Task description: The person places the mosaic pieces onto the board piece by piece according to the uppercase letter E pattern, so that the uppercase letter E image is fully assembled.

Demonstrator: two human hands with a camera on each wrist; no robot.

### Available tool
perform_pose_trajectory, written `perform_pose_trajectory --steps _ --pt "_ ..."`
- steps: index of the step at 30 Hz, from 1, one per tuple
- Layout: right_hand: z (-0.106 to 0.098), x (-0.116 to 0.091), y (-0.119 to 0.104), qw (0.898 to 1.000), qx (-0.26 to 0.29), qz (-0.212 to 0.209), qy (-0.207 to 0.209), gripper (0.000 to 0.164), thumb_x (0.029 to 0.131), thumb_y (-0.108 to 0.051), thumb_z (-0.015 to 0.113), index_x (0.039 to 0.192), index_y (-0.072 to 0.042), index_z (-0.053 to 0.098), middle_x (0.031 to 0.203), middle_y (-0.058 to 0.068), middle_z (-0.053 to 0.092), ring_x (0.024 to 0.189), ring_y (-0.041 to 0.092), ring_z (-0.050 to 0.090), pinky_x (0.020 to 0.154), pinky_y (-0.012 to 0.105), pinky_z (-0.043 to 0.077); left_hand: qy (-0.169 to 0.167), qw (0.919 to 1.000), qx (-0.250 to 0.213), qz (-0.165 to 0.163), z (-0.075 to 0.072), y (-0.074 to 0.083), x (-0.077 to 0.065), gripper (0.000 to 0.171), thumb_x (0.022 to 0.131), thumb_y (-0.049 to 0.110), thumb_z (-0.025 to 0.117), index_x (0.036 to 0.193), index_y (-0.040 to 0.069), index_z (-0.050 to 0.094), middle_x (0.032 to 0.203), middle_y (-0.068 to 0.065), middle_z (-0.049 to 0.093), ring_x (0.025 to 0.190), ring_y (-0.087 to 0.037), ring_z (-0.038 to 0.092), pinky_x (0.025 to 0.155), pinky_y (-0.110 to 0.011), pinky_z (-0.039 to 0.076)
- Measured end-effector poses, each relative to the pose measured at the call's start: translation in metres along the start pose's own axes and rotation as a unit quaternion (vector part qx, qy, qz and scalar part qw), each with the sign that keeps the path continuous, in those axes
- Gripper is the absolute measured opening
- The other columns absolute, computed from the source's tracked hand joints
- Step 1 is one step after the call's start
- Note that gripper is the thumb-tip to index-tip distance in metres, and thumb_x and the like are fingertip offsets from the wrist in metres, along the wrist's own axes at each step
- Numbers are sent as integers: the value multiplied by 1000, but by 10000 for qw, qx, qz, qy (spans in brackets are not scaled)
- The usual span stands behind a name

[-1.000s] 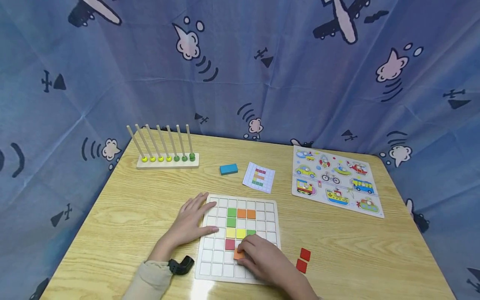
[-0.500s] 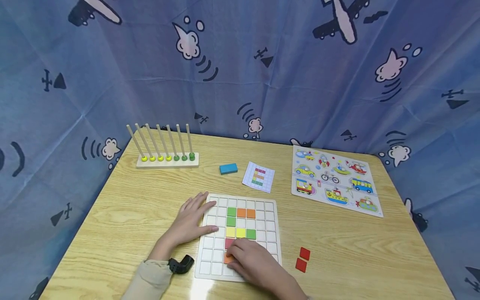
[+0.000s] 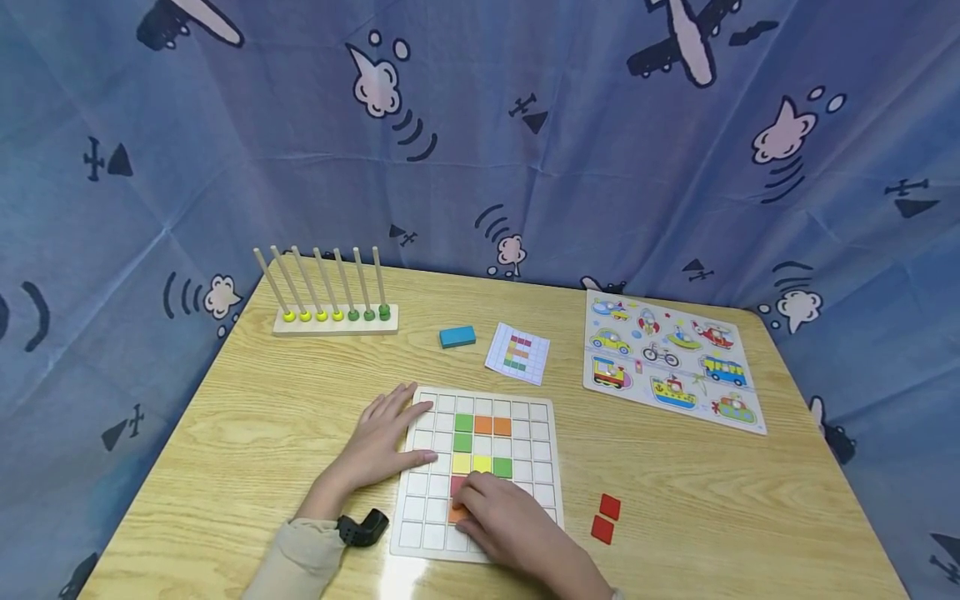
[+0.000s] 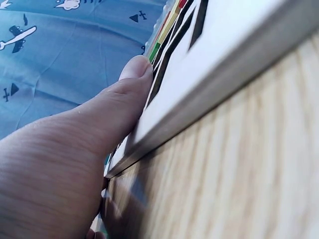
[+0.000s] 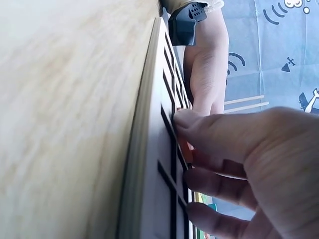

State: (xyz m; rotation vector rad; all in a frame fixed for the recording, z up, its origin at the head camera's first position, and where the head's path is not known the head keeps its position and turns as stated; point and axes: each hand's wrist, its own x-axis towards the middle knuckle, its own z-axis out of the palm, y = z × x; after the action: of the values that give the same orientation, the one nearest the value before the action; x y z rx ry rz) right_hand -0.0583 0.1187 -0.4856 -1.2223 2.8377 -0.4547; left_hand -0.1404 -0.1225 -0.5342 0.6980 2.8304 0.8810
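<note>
A white grid board (image 3: 422, 537) lies on the wooden table, with green, orange, yellow and red square tiles in some cells. My right hand (image 3: 510, 521) pinches an orange tile (image 3: 455, 515) between thumb and fingers at the cell just below the dark red tile (image 3: 457, 485). From the right wrist, the thumb (image 5: 187, 119) sits close to the board, with a sliver of the orange tile (image 5: 185, 149) showing behind it. My left hand (image 3: 381, 446) rests along the board's left edge, fingers spread, its thumb lying over the grid.
Two red tiles (image 3: 610, 506) lie right of the board. Behind it are a printed pattern card (image 3: 517, 354) and a blue block (image 3: 457, 337). A peg stand (image 3: 335, 325) with yellow and green beads is at the back left, a vehicle puzzle board (image 3: 637, 392) at the back right.
My right hand has moved left with the orange tile, from right of the column to the cell under the dark red tile. The left hand stays in place.
</note>
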Motion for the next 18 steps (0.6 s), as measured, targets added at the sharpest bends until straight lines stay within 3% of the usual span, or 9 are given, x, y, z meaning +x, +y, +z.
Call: perform_pose_trajectory --steps 10,18 --pt "2 -1 2 9999 115 3 124 13 91 -27 66 101 -18 66 99 -10 58 88 4 54 78 20 50 -8 10000 -30 4 -1 2 0 78 83 65 59 146 25 40 161 -4 16 148 -23 9 118 -49 7" --pt "-6 -5 2 9991 265 248 -204 22 93 -35 62 107 -19 65 105 -9 58 92 6 55 81 25 51 -7 10000 -23 -2 0 0 0 79 82 68 57 147 26 39 161 -3 15 148 -22 9 118 -50 7"
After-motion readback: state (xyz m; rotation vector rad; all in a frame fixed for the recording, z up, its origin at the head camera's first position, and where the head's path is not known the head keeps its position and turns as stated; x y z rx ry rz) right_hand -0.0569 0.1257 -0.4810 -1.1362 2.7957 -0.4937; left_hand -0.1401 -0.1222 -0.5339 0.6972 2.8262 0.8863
